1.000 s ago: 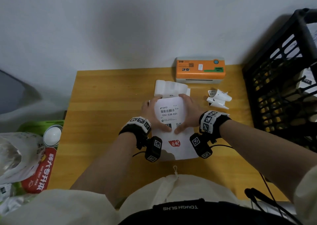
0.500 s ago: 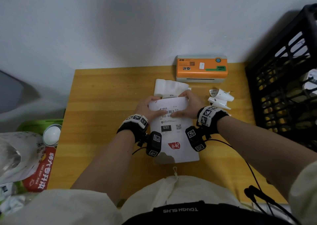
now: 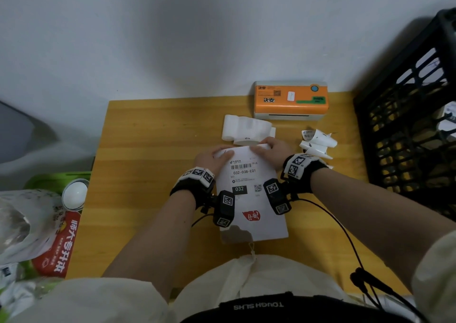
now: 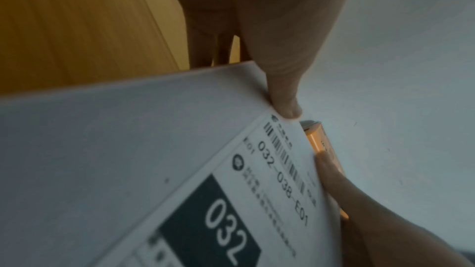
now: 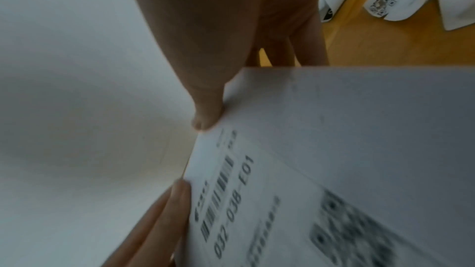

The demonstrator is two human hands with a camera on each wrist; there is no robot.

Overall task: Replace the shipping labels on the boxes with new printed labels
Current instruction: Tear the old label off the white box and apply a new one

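A flat white box [image 3: 259, 224] lies on the wooden table [image 3: 148, 162] in front of me. A printed label [image 3: 243, 172] reading 032-038-E01 sits on its far half. My left hand [image 3: 209, 158] holds the box's far left corner, thumb [image 4: 285, 98] on the label's [image 4: 257, 200] top corner and fingers down the side. My right hand [image 3: 274, 150] holds the far right corner the same way, its thumb [image 5: 205, 117] on the label's [image 5: 257, 210] edge. Whether the label is stuck flat under the thumbs is hidden.
An orange label printer [image 3: 291, 100] stands at the back of the table, with a white strip of label paper [image 3: 244, 128] in front of it. Curled peeled labels [image 3: 318, 144] lie right of my hands. A black crate [image 3: 407, 130] stands at the right, bags [image 3: 37, 229] at the left.
Both hands have slid from the label's lower half up along it to the far edge of the box. The box has stayed in place.
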